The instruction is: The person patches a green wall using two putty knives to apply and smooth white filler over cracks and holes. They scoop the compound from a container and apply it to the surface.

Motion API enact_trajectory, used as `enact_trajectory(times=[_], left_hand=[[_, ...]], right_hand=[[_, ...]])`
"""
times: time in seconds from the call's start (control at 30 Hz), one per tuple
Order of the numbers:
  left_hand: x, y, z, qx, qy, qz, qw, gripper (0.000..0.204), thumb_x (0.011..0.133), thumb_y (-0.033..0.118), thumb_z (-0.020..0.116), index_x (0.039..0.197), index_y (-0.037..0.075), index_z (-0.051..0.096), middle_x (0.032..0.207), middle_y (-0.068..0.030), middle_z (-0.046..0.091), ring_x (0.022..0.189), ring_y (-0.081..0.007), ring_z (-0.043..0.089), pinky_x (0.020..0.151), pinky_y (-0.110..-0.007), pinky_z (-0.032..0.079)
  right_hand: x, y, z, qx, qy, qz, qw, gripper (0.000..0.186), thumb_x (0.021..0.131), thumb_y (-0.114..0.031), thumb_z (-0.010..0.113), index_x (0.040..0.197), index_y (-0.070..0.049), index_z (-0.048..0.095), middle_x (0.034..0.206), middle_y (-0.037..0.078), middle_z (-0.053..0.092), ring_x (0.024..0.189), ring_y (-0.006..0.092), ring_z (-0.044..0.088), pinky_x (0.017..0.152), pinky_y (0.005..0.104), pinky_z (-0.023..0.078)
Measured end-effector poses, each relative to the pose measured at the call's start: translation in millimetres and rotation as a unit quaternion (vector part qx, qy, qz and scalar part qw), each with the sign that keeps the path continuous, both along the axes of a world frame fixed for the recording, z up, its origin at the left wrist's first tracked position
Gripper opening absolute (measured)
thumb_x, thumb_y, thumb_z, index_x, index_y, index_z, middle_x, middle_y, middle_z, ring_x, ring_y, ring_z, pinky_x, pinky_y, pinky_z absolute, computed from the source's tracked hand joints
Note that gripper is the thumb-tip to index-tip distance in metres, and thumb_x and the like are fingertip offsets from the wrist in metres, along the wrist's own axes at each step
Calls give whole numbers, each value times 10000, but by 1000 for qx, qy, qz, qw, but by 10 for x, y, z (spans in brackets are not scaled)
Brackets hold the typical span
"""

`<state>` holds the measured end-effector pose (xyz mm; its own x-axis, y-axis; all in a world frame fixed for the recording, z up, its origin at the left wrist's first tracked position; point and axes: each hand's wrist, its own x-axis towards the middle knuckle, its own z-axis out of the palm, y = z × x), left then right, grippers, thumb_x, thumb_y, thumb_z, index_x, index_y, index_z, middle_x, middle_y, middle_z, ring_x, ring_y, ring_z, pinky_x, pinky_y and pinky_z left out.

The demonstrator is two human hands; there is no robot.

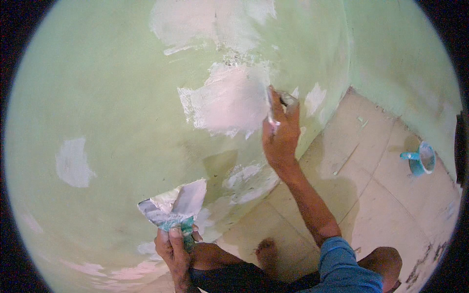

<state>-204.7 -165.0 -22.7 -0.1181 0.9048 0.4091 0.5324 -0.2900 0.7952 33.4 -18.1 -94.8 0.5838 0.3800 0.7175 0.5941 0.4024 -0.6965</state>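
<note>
Two putty knives are showing. One knife (pixel 270 108) is standing edge-on against the green wall (pixel 112 83), its blade lying at the right edge of the big white patch (pixel 229 105). The right hand (pixel 282 132) is closing fully around its handle, fingers curled tight, with the arm reaching up from a blue sleeve (pixel 342 266). The second knife (pixel 178 202) is sitting lower, near the bottom of the wall, its broad blade loaded with whitish filler and tilted up to the right. The left hand (pixel 173 249) is gripping its green handle in a shut fist, thumb lying along the top.

Several filler patches are dotting the wall: one at the top (pixel 205 22), the big one in the middle, a small one (pixel 315 97) just right of the right hand, one low down (pixel 249 178) between the two hands, and one off to the left (pixel 73 163). More pale smears are trailing along the wall's lower edge.

One bare foot (pixel 267 254) is resting on the tiled floor (pixel 391 195). One blue cup (pixel 420 158) is lying on the floor by the far wall, well apart from both hands.
</note>
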Motion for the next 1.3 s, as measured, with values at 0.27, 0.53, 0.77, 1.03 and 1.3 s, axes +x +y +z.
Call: enact_trajectory(times=[0.27, 0.53, 0.77, 1.03, 1.3], left_hand=[[-67, 41, -176, 34, -60, -21, 997, 274, 944, 206, 448, 989, -59, 496, 681, -149, 605, 502, -205, 580, 474, -313, 476], [-55, 62, -268, 24, -87, -7, 996, 299, 934, 292, 486, 942, -7, 489, 656, -127, 571, 491, -183, 542, 436, -291, 449], [-159, 12, -278, 11, -76, 5, 997, 301, 940, 242, 453, 976, -52, 507, 701, -147, 614, 523, -196, 585, 489, -313, 483], [-119, 4, -139, -10, -6, -20, 1000, 290, 932, 312, 487, 948, 22, 482, 692, -116, 571, 521, -191, 543, 462, -304, 452], [-50, 42, -130, -3, -40, -35, 999, 285, 937, 289, 479, 973, 7, 498, 689, -120, 571, 506, -188, 545, 454, -290, 449]], right_hand=[[-421, 197, 324, -23, 50, -83, 995, 742, 719, 79, 579, 1412, -43, 342, 1212, 237, 431, 1100, 395, 449, 937, 432, 387], [259, 184, 12, 116, 8, -29, 993, 489, 792, -47, 586, 1268, -157, 565, 1199, 148, 542, 1076, 329, 484, 907, 415, 419], [1091, 139, -101, 65, -351, -94, 930, 411, 770, -170, 650, 1179, -187, 628, 1188, 68, 582, 1089, 294, 502, 900, 427, 409], [1108, -377, 209, -14, 132, 199, 971, 248, 901, -173, 564, 1101, -32, 602, 854, 87, 645, 809, 176, 597, 780, 302, 464], [688, 223, 242, 118, -276, -28, 954, 520, 778, -144, 618, 1291, -156, 533, 1179, 98, 531, 1075, 288, 495, 906, 365, 435]])
